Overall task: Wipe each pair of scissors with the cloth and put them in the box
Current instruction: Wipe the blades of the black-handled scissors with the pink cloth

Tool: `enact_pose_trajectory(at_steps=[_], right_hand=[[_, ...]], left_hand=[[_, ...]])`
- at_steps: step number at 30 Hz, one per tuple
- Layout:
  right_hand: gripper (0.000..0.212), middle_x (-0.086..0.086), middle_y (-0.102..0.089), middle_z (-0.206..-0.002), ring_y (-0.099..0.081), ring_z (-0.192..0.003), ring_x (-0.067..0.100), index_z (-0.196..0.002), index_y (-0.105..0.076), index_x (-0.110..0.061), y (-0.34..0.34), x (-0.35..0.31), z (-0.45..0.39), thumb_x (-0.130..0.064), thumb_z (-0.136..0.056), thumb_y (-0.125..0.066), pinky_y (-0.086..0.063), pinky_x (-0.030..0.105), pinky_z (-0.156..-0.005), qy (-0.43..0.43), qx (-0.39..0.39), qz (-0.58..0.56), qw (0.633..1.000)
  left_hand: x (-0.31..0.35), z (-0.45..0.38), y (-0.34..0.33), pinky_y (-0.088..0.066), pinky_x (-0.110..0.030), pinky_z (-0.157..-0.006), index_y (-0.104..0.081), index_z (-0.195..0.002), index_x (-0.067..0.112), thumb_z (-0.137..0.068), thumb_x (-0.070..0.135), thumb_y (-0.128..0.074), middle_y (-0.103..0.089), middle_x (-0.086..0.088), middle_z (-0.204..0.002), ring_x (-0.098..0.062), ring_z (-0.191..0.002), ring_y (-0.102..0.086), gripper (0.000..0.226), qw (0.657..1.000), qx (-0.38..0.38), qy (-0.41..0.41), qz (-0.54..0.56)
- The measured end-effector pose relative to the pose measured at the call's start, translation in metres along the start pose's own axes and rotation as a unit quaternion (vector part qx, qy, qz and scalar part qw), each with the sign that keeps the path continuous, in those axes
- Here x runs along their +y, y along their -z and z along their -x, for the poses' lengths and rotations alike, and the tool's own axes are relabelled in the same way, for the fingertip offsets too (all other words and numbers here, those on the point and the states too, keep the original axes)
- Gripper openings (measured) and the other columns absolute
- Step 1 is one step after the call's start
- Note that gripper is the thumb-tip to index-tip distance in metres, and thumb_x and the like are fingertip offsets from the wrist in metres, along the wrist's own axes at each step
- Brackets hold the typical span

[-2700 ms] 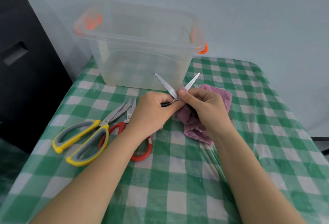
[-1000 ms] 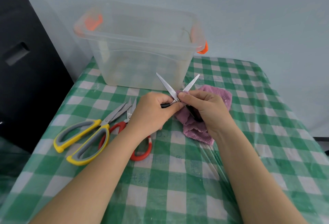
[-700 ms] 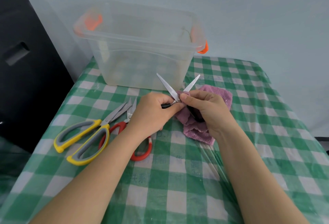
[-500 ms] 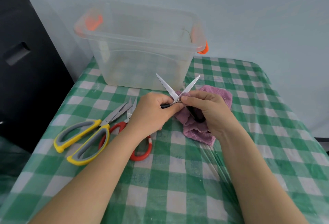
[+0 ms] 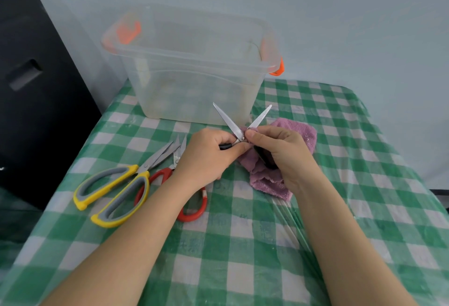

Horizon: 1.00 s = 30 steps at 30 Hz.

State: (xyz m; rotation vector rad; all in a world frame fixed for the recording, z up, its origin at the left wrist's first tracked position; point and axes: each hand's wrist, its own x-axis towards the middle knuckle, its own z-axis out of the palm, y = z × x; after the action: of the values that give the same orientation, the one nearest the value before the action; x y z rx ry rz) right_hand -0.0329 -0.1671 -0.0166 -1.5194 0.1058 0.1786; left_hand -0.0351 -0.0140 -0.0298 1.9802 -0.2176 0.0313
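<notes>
On the checked table (image 5: pixel 243 245), both hands, left (image 5: pixel 209 155) and right (image 5: pixel 284 152), grip small open scissors (image 5: pixel 239 126) above the cloth (image 5: pixel 291 133); light, stiff, sharp-tipped, safest held by the handles.

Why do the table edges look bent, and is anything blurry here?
Head view: the wide-angle lens bows the checked tablecloth and stretches the forearms at the bottom; the clear box looks hazy, the black-handled scissors between both hands stay fairly sharp; light is soft, shadows faint.

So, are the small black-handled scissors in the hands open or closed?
Open. The small black-handled scissors show two steel blades spread in a V above the pivot, tips far apart, handles gripped by left hand and right hand.
</notes>
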Motion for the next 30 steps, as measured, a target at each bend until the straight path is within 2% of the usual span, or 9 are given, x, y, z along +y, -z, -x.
enact_pose_trajectory(at_steps=[3,6,10,12,14,16,19,25,30], right_hand=[[0.013,0.009,-0.072,-0.073,-0.066,-0.059,0.019,-0.100,-0.072,-0.008,0.0006,-0.0004,0.0008,-0.008,-0.088,-0.067,-0.055,0.029,-0.049,0.013,-0.009,-0.001,1.000],[0.032,0.004,-0.074,-0.079,-0.069,-0.068,0.017,-0.114,-0.062,-0.017,-0.0013,0.0005,0.0031,-0.001,-0.086,-0.067,-0.057,0.030,-0.055,0.050,0.007,0.015,0.999],[0.023,-0.001,-0.075,-0.082,-0.070,-0.074,0.011,-0.104,-0.058,-0.014,-0.0042,0.0040,0.0014,-0.004,-0.086,-0.068,-0.056,0.026,-0.067,0.096,0.054,0.047,0.993],[0.013,0.000,-0.074,-0.080,-0.068,-0.070,0.010,-0.099,-0.060,-0.009,-0.0044,0.0048,0.0005,-0.004,-0.088,-0.065,-0.054,0.023,-0.066,0.112,0.071,0.059,0.989],[0.009,-0.005,-0.068,-0.065,-0.059,-0.057,0.006,-0.096,-0.061,-0.008,-0.0040,0.0047,0.0007,-0.002,-0.089,-0.060,-0.047,0.018,-0.055,0.128,0.085,0.080,0.985],[0.011,-0.012,-0.056,-0.050,-0.043,-0.045,0.002,-0.092,-0.059,-0.009,-0.0028,0.0046,0.0001,0.001,-0.090,-0.055,-0.037,0.014,-0.046,0.134,0.101,0.082,0.982],[0.015,-0.012,-0.048,-0.046,-0.037,-0.044,0.003,-0.084,-0.056,-0.011,-0.0018,0.0037,-0.0006,0.003,-0.090,-0.054,-0.033,0.014,-0.046,0.127,0.117,0.054,0.983],[0.013,-0.003,-0.050,-0.055,-0.047,-0.054,0.011,-0.083,-0.056,-0.014,-0.0012,0.0042,-0.0026,-0.003,-0.089,-0.056,-0.039,0.019,-0.052,0.117,0.148,0.050,0.981],[0.005,0.006,-0.056,-0.071,-0.054,-0.068,0.018,-0.086,-0.060,-0.014,0.0022,0.0057,-0.0044,-0.014,-0.089,-0.064,-0.045,0.032,-0.066,0.097,0.162,0.015,0.982]], left_hand=[[-0.0019,-0.0012,0.0011,-0.029,-0.019,-0.036,-0.074,-0.075,0.013,-0.087,0.028,-0.071,-0.046,0.009,-0.035,-0.009,-0.029,-0.037,0.019,1.000,-0.001,0.011,0.017],[-0.0045,-0.0037,0.0029,-0.028,-0.021,-0.037,-0.072,-0.075,0.008,-0.087,0.028,-0.071,-0.044,0.006,-0.036,-0.012,-0.030,-0.036,0.024,0.999,0.002,0.026,0.044],[-0.0049,-0.0036,0.0049,-0.026,-0.018,-0.038,-0.069,-0.071,0.006,-0.086,0.027,-0.073,-0.044,-0.003,-0.040,-0.015,-0.031,-0.035,0.026,0.997,0.007,0.023,0.067],[-0.0037,-0.0034,0.0048,-0.026,-0.018,-0.037,-0.070,-0.069,0.010,-0.085,0.027,-0.073,-0.043,-0.002,-0.040,-0.014,-0.031,-0.034,0.023,0.997,0.005,0.026,0.077],[-0.0029,-0.0028,0.0051,-0.026,-0.017,-0.037,-0.071,-0.070,0.012,-0.085,0.026,-0.073,-0.042,-0.002,-0.040,-0.014,-0.031,-0.033,0.021,0.996,0.000,0.028,0.089],[-0.0021,-0.0023,0.0057,-0.026,-0.017,-0.037,-0.071,-0.071,0.012,-0.085,0.026,-0.073,-0.042,-0.001,-0.039,-0.014,-0.031,-0.033,0.020,0.995,-0.003,0.027,0.097],[-0.0009,-0.0024,0.0066,-0.027,-0.018,-0.037,-0.072,-0.073,0.012,-0.085,0.027,-0.072,-0.043,0.001,-0.040,-0.013,-0.031,-0.033,0.019,0.993,-0.004,0.035,0.110],[0.0007,-0.0019,0.0063,-0.027,-0.017,-0.037,-0.072,-0.074,0.009,-0.086,0.026,-0.072,-0.041,0.002,-0.040,-0.013,-0.031,-0.033,0.021,0.993,-0.006,0.040,0.114],[0.0020,-0.0011,0.0072,-0.027,-0.017,-0.038,-0.072,-0.075,0.006,-0.086,0.026,-0.072,-0.041,0.002,-0.041,-0.013,-0.032,-0.032,0.023,0.993,-0.006,0.041,0.114]])
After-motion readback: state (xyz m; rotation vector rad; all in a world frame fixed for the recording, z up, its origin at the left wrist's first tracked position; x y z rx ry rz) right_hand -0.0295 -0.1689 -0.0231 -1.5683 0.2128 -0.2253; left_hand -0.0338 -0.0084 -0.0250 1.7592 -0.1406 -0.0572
